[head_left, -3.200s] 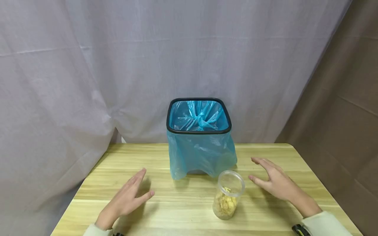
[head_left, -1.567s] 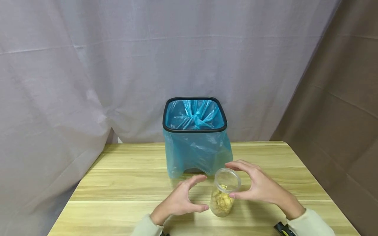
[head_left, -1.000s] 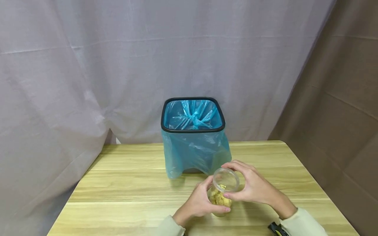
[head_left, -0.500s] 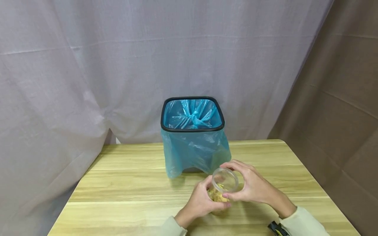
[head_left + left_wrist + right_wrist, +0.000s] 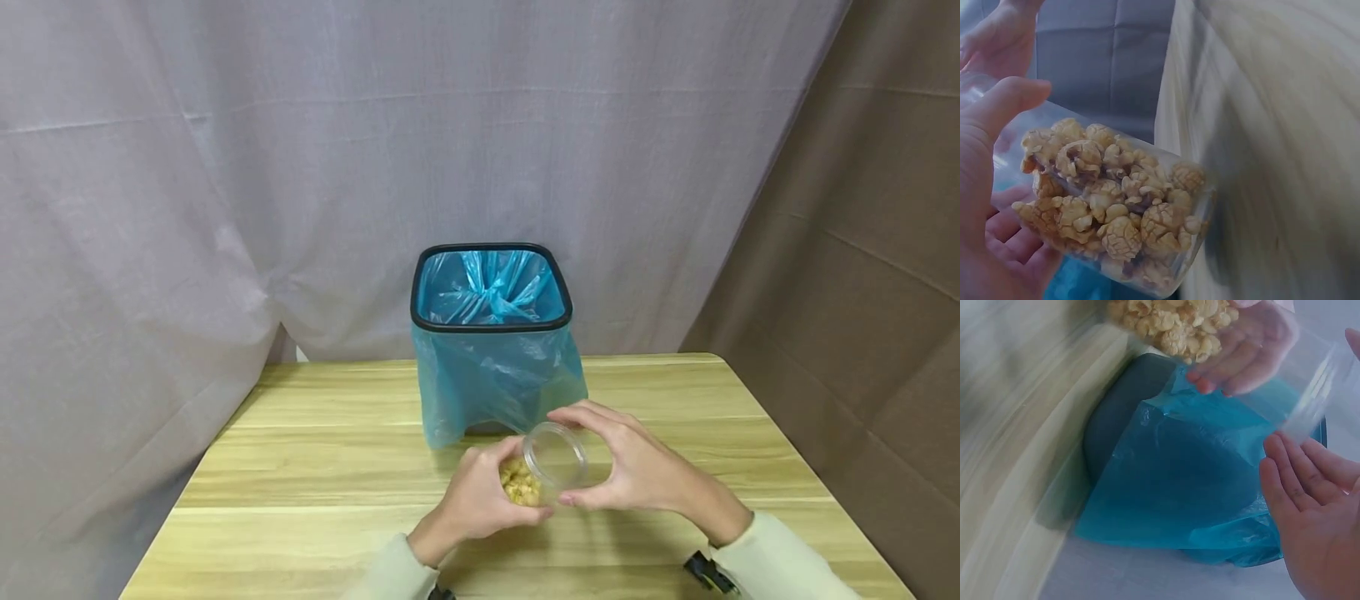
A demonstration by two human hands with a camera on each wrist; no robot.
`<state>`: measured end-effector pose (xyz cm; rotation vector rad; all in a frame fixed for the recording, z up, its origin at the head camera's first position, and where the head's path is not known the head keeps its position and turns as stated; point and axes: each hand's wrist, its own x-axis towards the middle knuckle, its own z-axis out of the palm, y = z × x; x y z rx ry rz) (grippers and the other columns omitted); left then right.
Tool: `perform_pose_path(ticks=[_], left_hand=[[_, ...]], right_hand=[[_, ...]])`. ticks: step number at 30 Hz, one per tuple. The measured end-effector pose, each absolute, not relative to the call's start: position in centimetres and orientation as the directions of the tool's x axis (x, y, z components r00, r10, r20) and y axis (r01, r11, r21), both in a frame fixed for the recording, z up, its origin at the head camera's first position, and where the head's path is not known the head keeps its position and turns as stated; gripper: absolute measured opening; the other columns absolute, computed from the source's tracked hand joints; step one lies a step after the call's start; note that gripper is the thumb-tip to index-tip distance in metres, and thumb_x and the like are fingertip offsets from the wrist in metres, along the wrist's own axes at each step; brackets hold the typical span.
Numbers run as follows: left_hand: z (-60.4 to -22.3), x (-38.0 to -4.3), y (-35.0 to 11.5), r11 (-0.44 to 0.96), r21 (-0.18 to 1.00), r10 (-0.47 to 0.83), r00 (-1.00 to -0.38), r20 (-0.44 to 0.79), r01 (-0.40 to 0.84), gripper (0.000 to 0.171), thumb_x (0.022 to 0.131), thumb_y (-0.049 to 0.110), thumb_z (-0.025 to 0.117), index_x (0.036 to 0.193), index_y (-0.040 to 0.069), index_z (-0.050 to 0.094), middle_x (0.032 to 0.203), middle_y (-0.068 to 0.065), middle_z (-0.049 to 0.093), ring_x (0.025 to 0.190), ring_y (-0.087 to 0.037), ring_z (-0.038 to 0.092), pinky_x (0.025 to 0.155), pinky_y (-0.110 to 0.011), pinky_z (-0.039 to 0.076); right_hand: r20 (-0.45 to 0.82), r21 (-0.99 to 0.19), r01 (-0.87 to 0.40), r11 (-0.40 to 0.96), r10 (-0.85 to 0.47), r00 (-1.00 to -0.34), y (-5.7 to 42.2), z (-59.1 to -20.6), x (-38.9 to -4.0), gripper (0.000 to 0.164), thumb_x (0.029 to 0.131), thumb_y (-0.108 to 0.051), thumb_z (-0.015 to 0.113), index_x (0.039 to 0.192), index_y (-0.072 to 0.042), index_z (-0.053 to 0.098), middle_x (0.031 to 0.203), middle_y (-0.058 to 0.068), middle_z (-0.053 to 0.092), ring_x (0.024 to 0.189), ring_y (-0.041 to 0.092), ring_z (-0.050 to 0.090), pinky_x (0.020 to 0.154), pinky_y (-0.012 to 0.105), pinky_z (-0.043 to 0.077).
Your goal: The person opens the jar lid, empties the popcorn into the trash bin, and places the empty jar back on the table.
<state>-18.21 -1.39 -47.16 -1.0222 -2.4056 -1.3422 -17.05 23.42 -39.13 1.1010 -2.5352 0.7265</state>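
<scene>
My left hand (image 5: 480, 496) grips a clear plastic jar (image 5: 522, 483) of caramel popcorn round its body. The jar leans, its clear round top end toward the right, its base close over the table. In the left wrist view the popcorn (image 5: 1116, 200) is heaped toward the base. My right hand (image 5: 637, 467) spans the jar's top end between thumb and fingers. From the right wrist, its fingertips (image 5: 1275, 450) are right at the edge of that end. The palm stays apart from the jar.
Behind the hands stands a small bin with a black rim (image 5: 491, 327), lined with a blue plastic bag (image 5: 487, 375) that hangs over the outside. The wooden table (image 5: 315, 475) backs onto a grey curtain (image 5: 337, 167). A brown curtain (image 5: 862, 292) hangs on the right.
Both hands came in from the sides to the upright jar and the left hand took hold of its body. Since then the jar has tilted and shifted left, the right hand following.
</scene>
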Motion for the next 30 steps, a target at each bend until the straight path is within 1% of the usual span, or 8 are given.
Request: perform_pose_path(ticks=[3,8,12,15,16,22,26,30], left_hand=[[-46.6,-18.3,-2.5,0.416,0.626,0.486,-0.743,0.46,0.659,0.073,0.066,0.035,0.098,0.13,0.012,0.07,0.112,0.005,0.079,0.095,-0.004,0.072,0.084,-0.018,0.056],[-45.7,-18.4,-4.2,0.54,0.469,0.51,-0.715,0.479,0.699,0.073,0.063,0.042,0.098,0.125,0.014,0.071,0.111,0.008,0.079,0.094,-0.006,0.073,0.079,-0.02,0.058],[-45.0,-18.4,-5.5,0.624,0.342,0.527,-0.702,0.479,0.702,0.072,0.061,0.046,0.097,0.121,0.015,0.072,0.105,0.008,0.078,0.082,-0.003,0.068,0.067,-0.02,0.055],[-44.7,-18.2,-6.3,0.678,0.263,0.545,-0.709,0.449,0.687,0.073,0.062,0.048,0.096,0.121,0.013,0.071,0.102,0.005,0.078,0.074,-0.003,0.064,0.059,-0.02,0.052],[-44.6,-18.2,-6.6,0.695,0.23,0.549,-0.71,0.44,0.681,0.075,0.062,0.048,0.096,0.123,0.012,0.07,0.103,0.003,0.079,0.074,-0.004,0.066,0.058,-0.02,0.052],[-44.7,-17.8,-8.0,0.775,0.011,0.565,-0.7,0.437,0.632,0.085,0.063,0.054,0.095,0.128,0.007,0.07,0.115,-0.007,0.081,0.081,-0.019,0.079,0.056,-0.029,0.059],[-45.2,-17.6,-8.4,0.786,-0.106,0.584,-0.675,0.451,0.609,0.085,0.061,0.058,0.094,0.125,0.009,0.071,0.114,-0.005,0.081,0.077,-0.02,0.079,0.052,-0.029,0.057],[-45.6,-17.5,-8.6,0.785,-0.168,0.601,-0.668,0.438,0.596,0.086,0.059,0.059,0.095,0.125,0.01,0.07,0.113,-0.002,0.08,0.079,-0.019,0.077,0.052,-0.029,0.056]], right_hand=[[0.42,-0.332,-0.731,0.596,-0.601,-0.68,23.1,-38.7,-17.1,0.082,0.078,-0.055,0.09,0.142,-0.014,0.06,0.126,-0.01,0.069,0.113,0.012,0.07,0.092,0.045,0.062],[0.383,-0.352,-0.709,0.611,-0.597,-0.705,22.5,-38.3,-17.3,0.078,0.08,-0.055,0.088,0.141,-0.015,0.06,0.124,-0.009,0.069,0.113,0.016,0.07,0.095,0.045,0.061],[0.351,-0.364,-0.694,0.621,-0.599,-0.72,21.9,-38.3,-17.5,0.078,0.08,-0.058,0.087,0.14,-0.015,0.061,0.121,-0.012,0.067,0.112,0.011,0.068,0.095,0.04,0.061],[0.325,-0.397,-0.677,0.62,-0.595,-0.735,21.2,-38.7,-17.6,0.076,0.079,-0.057,0.088,0.138,-0.016,0.062,0.119,-0.014,0.066,0.11,0.009,0.067,0.095,0.037,0.06],[0.315,-0.414,-0.667,0.619,-0.59,-0.743,21.0,-38.9,-17.6,0.075,0.079,-0.056,0.088,0.137,-0.016,0.062,0.118,-0.014,0.066,0.11,0.009,0.067,0.095,0.037,0.06],[0.25,-0.53,-0.589,0.61,-0.551,-0.796,19.6,-41.5,-17.7,0.07,0.081,-0.054,0.087,0.133,-0.013,0.064,0.115,-0.006,0.069,0.106,0.01,0.067,0.096,0.038,0.059],[0.202,-0.609,-0.526,0.593,-0.525,-0.827,18.7,-43.6,-17.6,0.069,0.082,-0.053,0.086,0.131,-0.01,0.065,0.114,-0.003,0.069,0.103,0.007,0.065,0.095,0.034,0.059],[0.188,-0.651,-0.496,0.574,-0.511,-0.839,18.0,-45.0,-17.4,0.067,0.083,-0.05,0.087,0.129,-0.007,0.064,0.114,0.003,0.071,0.102,0.015,0.067,0.094,0.032,0.058]])
